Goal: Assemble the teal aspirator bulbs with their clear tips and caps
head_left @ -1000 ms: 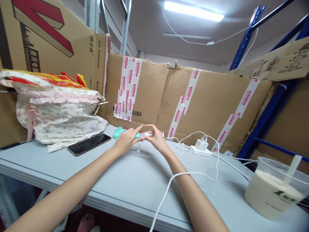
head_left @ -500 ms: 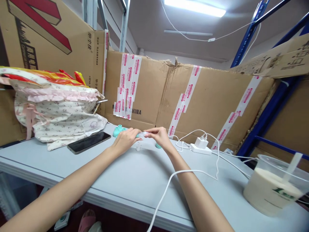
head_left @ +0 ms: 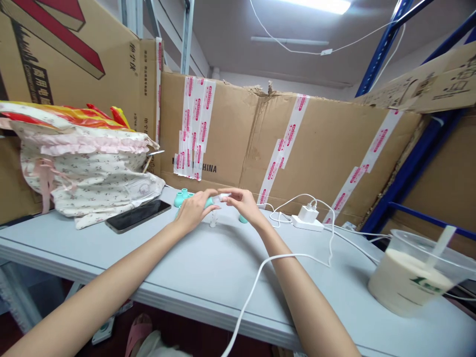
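My left hand (head_left: 193, 209) is closed on a small teal piece (head_left: 208, 202), rounded and short, with its thumb below. Close to its right, my right hand (head_left: 243, 203) pinches a small whitish, see-through piece (head_left: 223, 197) between thumb and fingers. The two pieces meet or nearly meet; I cannot tell which. Under the hands, a small clear piece (head_left: 213, 221) stands upright on the grey table (head_left: 208, 263). A cluster of teal bottle-like pieces (head_left: 180, 199) is behind my left hand, which partly hides it. Another teal piece (head_left: 243, 218) lies below my right hand.
A dark phone (head_left: 138, 216) lies on the left before a floral cloth bag (head_left: 100, 173). At right stand a white charger on a power strip (head_left: 308, 224) and a drink cup (head_left: 407, 285). A white cable (head_left: 260, 270) crosses over my right forearm. Cardboard (head_left: 230, 134) walls the back.
My fingers have opened out a little around the two pieces, and the teal one shows more clearly. The view has shifted slightly. The standing clear piece stays put.
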### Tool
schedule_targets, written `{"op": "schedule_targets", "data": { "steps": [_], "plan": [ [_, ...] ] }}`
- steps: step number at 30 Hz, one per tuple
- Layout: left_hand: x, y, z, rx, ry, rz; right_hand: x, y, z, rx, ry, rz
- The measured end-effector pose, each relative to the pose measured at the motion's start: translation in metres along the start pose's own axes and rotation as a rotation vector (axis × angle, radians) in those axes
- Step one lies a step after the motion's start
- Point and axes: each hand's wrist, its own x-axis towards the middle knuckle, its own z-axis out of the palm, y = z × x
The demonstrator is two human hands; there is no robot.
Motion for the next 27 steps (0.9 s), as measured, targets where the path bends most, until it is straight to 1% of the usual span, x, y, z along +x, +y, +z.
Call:
{"op": "schedule_targets", "data": {
  "steps": [2,3,4,6,8,10,12,15,18,20,21,23,25,27],
  "plan": [
    [0.001,0.001,0.001,-0.194,0.075,-0.085,0.0,-0.001,0.009,0.085,0.034,-0.026],
    [0.002,0.001,0.002,-0.306,0.103,-0.098,-0.001,0.0,0.015,0.098,0.052,-0.038],
    [0.002,0.001,0.003,-0.414,0.123,-0.094,-0.002,0.003,0.021,0.08,0.063,-0.04],
    [0.001,0.001,0.008,-0.576,0.138,-0.064,-0.004,0.012,0.033,-0.028,0.085,-0.027],
    [0.0,0.001,0.012,-0.639,0.123,-0.048,-0.007,0.02,0.044,-0.102,0.124,-0.024],
    [-0.001,0.0,0.015,-0.648,0.108,-0.053,-0.009,0.023,0.052,-0.108,0.204,-0.023],
    [-0.002,-0.001,0.016,-0.659,0.098,-0.069,-0.011,0.023,0.056,-0.088,0.252,-0.02],
    [-0.002,-0.001,0.017,-0.689,0.062,-0.071,-0.011,0.019,0.058,-0.063,0.285,-0.019],
    [-0.002,-0.001,0.018,-0.705,0.022,-0.049,-0.012,0.016,0.052,0.078,0.345,-0.003],
    [0.0,-0.005,0.019,-0.681,0.031,-0.041,-0.017,0.016,0.042,0.207,0.358,0.041],
    [0.001,-0.008,0.018,-0.659,0.053,-0.045,-0.021,0.017,0.035,0.238,0.357,0.072],
    [0.004,-0.017,0.017,-0.611,0.124,-0.073,-0.031,0.023,0.019,0.2,0.357,0.135],
    [0.007,-0.028,0.015,-0.578,0.2,-0.125,-0.043,0.031,0.003,0.064,0.396,0.176],
    [0.008,-0.038,0.013,-0.552,0.247,-0.181,-0.052,0.04,-0.008,-0.054,0.415,0.194]
  ]
}}
